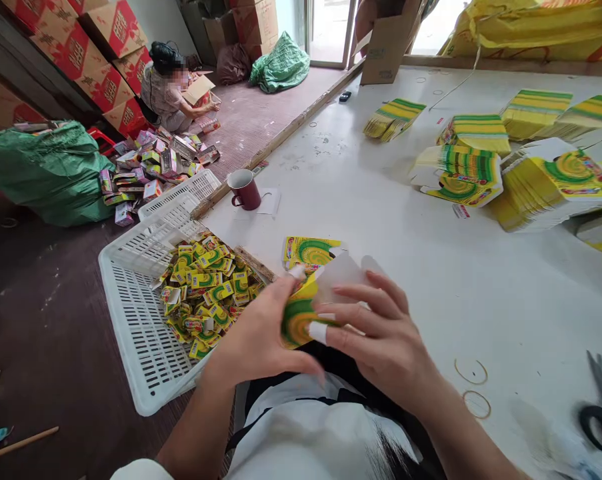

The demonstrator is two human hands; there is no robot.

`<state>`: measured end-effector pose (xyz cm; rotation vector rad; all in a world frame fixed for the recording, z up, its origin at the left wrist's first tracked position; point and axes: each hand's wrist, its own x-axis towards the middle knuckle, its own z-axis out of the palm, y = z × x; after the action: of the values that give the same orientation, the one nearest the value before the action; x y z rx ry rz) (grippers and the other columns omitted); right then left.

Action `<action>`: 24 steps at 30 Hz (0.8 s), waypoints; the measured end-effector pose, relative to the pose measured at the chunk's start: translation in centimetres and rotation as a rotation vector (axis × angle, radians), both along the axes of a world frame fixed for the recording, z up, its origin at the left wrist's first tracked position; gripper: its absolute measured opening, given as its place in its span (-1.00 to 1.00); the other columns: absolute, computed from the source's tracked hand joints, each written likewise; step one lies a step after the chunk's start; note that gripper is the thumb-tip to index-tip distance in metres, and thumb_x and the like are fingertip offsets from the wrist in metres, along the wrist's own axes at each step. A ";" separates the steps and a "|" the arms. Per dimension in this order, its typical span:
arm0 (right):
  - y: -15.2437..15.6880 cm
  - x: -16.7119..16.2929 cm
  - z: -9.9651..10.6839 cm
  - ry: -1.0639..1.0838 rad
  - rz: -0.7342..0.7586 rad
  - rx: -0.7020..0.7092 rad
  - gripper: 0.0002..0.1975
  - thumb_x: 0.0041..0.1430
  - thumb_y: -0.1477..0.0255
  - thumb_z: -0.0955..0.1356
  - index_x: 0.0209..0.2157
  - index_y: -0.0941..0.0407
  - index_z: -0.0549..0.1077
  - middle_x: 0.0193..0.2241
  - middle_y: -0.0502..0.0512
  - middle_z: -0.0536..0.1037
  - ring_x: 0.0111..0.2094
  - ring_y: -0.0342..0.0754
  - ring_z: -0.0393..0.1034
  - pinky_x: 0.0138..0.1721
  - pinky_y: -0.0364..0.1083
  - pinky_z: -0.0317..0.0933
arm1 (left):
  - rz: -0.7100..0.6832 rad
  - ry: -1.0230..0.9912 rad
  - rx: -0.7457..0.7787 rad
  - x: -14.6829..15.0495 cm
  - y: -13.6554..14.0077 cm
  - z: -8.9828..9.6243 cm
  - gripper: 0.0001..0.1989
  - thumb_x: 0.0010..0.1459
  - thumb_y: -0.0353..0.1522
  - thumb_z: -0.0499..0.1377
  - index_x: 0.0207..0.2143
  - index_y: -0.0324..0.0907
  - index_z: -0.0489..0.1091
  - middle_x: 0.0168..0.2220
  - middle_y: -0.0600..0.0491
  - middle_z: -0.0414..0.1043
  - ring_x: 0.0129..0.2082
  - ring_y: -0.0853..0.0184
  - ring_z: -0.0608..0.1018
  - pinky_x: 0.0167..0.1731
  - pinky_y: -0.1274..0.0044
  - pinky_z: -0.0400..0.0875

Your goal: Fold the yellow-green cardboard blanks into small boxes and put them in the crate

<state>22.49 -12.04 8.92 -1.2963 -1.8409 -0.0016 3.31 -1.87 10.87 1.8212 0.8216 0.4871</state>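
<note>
Room: white table [411, 287] ahead and to the right, dark floor at left, where a co-worker [163, 100] crouches beside stacked red boxes [123, 30]
Carton in hand: yellow-green carton [297, 327] between both hands, over the lap at the near table edge
Carton's lie: tilted, printed body low and left, pale flaps up and right; it seems to slant that way lengthwise, though blur and fingers hide the true long axis
Left hand: left hand [263, 330] round the carton's left side, thumb spread wide below it, holding the body
Right hand: right hand [381, 323] with bent fingers over the flaps and near face; whether it pinches or only steadies, I cannot tell
Nearer hand: left for the printed body, right for the flaps
Basket side: white basket [123, 353] close by the left forearm, heaped with small yellow boxes [221, 290]
Beyond the fingers: another printed carton [311, 250] on the table
Right side: carton stacks [535, 190] well apart from the right hand, scissors [601, 420] beyond its forearm
</note>
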 end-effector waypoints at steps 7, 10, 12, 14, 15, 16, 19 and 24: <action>0.4 -1.5 -1.7 0.946 -0.134 -0.307 -0.35 0.31 0.10 0.28 0.34 -0.05 0.07 0.32 0.27 0.21 0.35 0.25 0.08 0.24 0.31 0.14 | 0.040 0.181 0.284 2.6 -2.7 -2.3 -0.31 -0.02 -0.30 0.32 0.15 -0.14 0.13 -0.10 -0.09 0.52 -0.18 0.10 0.59 -0.21 0.35 0.50; 0.5 -1.9 -2.6 1.220 0.097 -0.679 -0.46 0.30 0.06 0.27 0.22 0.00 0.32 0.04 0.22 0.55 0.13 0.20 0.40 0.12 0.21 0.32 | -0.051 0.118 0.384 2.9 -3.0 -3.2 -0.25 0.02 -0.40 0.26 0.23 -0.10 0.01 0.02 -0.14 0.44 -0.04 0.07 0.56 -0.13 0.34 0.49; 0.7 -2.2 -3.0 1.294 0.121 -0.763 -0.46 0.22 0.04 0.35 0.15 0.00 0.40 -0.07 0.15 0.61 0.04 0.17 0.47 0.09 0.17 0.35 | -0.099 0.050 0.436 2.9 -3.2 -3.6 -0.29 0.01 -0.45 0.24 0.19 -0.05 0.04 0.02 -0.11 0.41 -0.01 0.10 0.55 -0.11 0.36 0.48; 0.9 -2.4 -3.2 1.295 0.127 -0.733 -0.43 0.17 -0.04 0.35 0.08 0.01 0.47 -0.13 0.14 0.63 -0.01 0.15 0.50 0.07 0.15 0.37 | -0.067 -0.002 0.459 2.9 -3.4 -3.9 -0.37 -0.01 -0.46 0.23 0.11 -0.03 0.08 -0.03 -0.06 0.40 -0.07 0.15 0.57 -0.15 0.39 0.48; 1.0 -2.5 -3.2 1.273 0.135 -0.699 -0.40 0.18 -0.10 0.31 0.06 0.03 0.49 -0.14 0.16 0.64 -0.02 0.16 0.51 0.06 0.16 0.38 | -0.026 -0.001 0.445 2.9 -3.5 -4.0 -0.41 -0.01 -0.46 0.23 0.06 -0.03 0.09 -0.06 -0.04 0.41 -0.12 0.17 0.57 -0.19 0.40 0.48; 1.0 -2.5 -3.2 1.222 0.147 -0.661 -0.36 0.19 -0.14 0.25 0.05 0.04 0.50 -0.14 0.18 0.64 0.01 0.18 0.50 0.07 0.17 0.37 | 0.008 0.016 0.411 2.9 -3.5 -4.1 -0.44 -0.03 -0.45 0.23 0.02 -0.03 0.10 -0.11 -0.01 0.42 -0.18 0.20 0.58 -0.23 0.42 0.48; 0.7 -2.7 -3.3 0.909 0.127 -0.541 -0.39 0.29 -0.03 0.23 0.20 0.04 0.40 0.02 0.22 0.58 0.20 0.19 0.34 0.19 0.18 0.27 | 0.025 0.092 0.261 3.2 -3.6 -4.5 -0.47 -0.07 -0.45 0.25 -0.05 -0.03 0.13 -0.27 0.09 0.45 -0.36 0.23 0.56 -0.38 0.44 0.44; 0.1 -2.6 -4.1 0.510 0.059 -0.339 -0.50 0.39 0.49 0.17 0.30 -0.08 0.26 0.31 0.13 0.30 0.33 0.05 0.15 0.26 0.08 0.21 | 0.123 -0.056 0.266 4.0 -3.4 -5.1 -0.39 -0.08 -0.41 0.28 0.04 -0.03 0.16 -0.06 -0.07 0.44 -0.16 0.09 0.58 -0.19 0.33 0.48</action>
<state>19.88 -11.90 4.80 -1.3154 -1.4705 0.6400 7.34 -5.32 5.73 1.9964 0.8660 0.7534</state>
